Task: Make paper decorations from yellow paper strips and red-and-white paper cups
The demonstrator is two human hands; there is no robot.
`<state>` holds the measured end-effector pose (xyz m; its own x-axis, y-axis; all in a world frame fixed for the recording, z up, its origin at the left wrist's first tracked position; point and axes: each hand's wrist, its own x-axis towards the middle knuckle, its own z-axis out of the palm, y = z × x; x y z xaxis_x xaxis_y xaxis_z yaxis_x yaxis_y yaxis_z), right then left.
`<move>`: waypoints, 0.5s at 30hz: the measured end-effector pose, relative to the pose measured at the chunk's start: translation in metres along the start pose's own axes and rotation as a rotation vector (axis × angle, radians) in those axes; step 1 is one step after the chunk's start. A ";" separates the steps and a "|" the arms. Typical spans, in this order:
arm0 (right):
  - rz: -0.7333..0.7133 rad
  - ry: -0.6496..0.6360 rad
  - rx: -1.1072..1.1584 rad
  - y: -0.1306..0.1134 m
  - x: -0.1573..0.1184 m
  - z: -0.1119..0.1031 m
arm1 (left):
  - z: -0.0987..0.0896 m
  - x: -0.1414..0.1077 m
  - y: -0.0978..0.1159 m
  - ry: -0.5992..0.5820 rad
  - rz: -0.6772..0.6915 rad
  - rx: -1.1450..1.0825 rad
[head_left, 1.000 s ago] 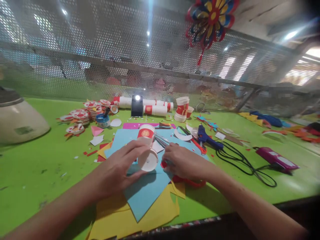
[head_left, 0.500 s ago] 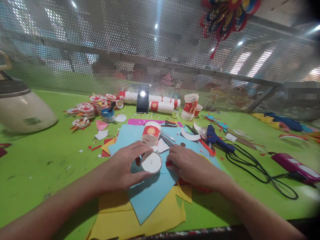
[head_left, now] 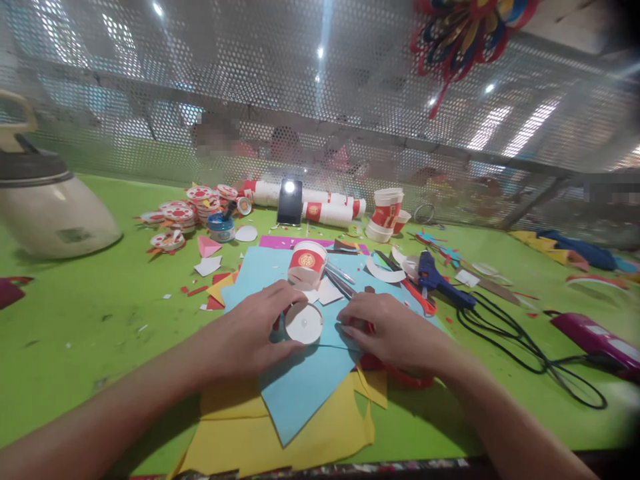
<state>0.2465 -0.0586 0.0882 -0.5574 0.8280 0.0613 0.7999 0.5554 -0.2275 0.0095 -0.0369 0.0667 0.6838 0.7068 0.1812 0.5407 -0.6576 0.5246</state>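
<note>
My left hand point(head_left: 255, 327) grips a cut-off paper cup bottom point(head_left: 305, 324) by its rim, thumb below and fingers above. A small clear blob sits in the middle of its white face. To its right, my right hand point(head_left: 383, 327) rests low over the blue sheet point(head_left: 295, 400) with fingers curled together. Something red shows between those fingers, too hidden to name. Partly under the right wrist lies a curved red object point(head_left: 413, 379). Just beyond the left hand stands a red and white paper cup point(head_left: 307, 265), near silver scissor-like blades point(head_left: 340, 280) and white paper scraps point(head_left: 330, 291).
A blue glue gun point(head_left: 445, 281) with a black cord lies right, near a magenta device point(head_left: 595, 337). Behind are stacked paper cups point(head_left: 327, 213), a lit black lamp point(head_left: 290, 203), a blue jar point(head_left: 221, 228) and red-white paper crafts point(head_left: 177, 217). A beige kettle-like vessel point(head_left: 55, 213) stands left.
My right hand has shifted slightly, and the red bit at its fingertips now shows farther inside the fingers. The left hand keeps its hold on the cup bottom. The view has turned slightly left.
</note>
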 end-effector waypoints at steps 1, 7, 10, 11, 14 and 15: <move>0.006 0.028 0.024 -0.001 0.000 0.000 | 0.000 0.000 0.000 -0.002 -0.001 0.000; 0.027 0.209 0.214 -0.012 0.006 0.003 | 0.001 0.000 0.001 -0.009 0.013 0.021; -0.006 0.222 0.187 -0.016 0.008 0.010 | 0.001 0.000 0.001 0.001 0.042 0.018; -0.008 0.221 0.171 -0.017 0.009 0.012 | 0.002 0.000 0.001 0.005 0.052 0.016; -0.005 0.218 0.183 -0.019 0.010 0.017 | 0.002 0.000 0.000 0.018 0.067 0.011; -0.002 0.226 0.202 -0.020 0.010 0.017 | 0.002 0.000 0.000 0.020 0.069 0.008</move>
<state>0.2216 -0.0627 0.0769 -0.4774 0.8356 0.2717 0.7254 0.5494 -0.4147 0.0110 -0.0373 0.0655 0.7097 0.6646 0.2338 0.4965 -0.7073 0.5033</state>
